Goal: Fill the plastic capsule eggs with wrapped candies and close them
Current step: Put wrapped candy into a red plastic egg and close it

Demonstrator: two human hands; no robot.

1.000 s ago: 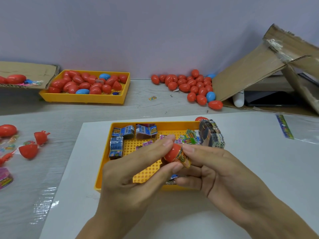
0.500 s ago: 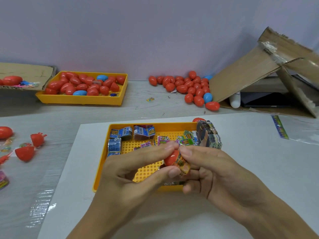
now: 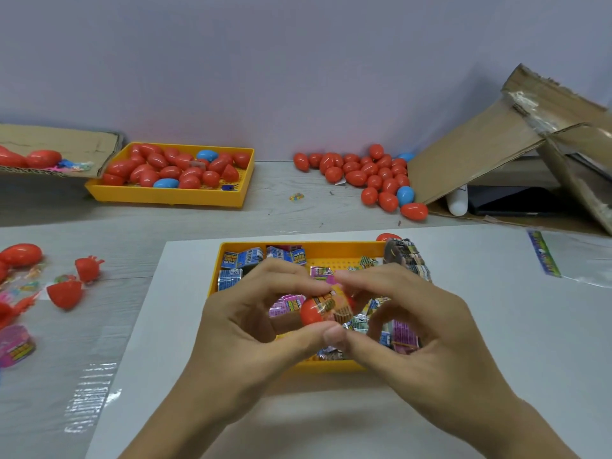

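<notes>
Both my hands meet over the near yellow tray (image 3: 344,250) of wrapped candies (image 3: 243,259). My left hand (image 3: 251,326) pinches a red egg half (image 3: 309,311) between thumb and forefinger. My right hand (image 3: 414,326) pinches an orange wrapped candy (image 3: 334,308) that sticks out of that half. Whether a second egg half sits behind the candy is hidden by my fingers.
A far yellow tray (image 3: 172,197) holds several red and blue eggs. A pile of eggs (image 3: 367,175) lies by the wall beside a torn cardboard box (image 3: 480,154). Open red egg halves (image 3: 64,293) and loose wrappers lie at left. A clear bag (image 3: 563,260) is at right.
My hands have spread apart a little, and the egg half with the candy has turned so the wrapper shows more between my fingertips.
</notes>
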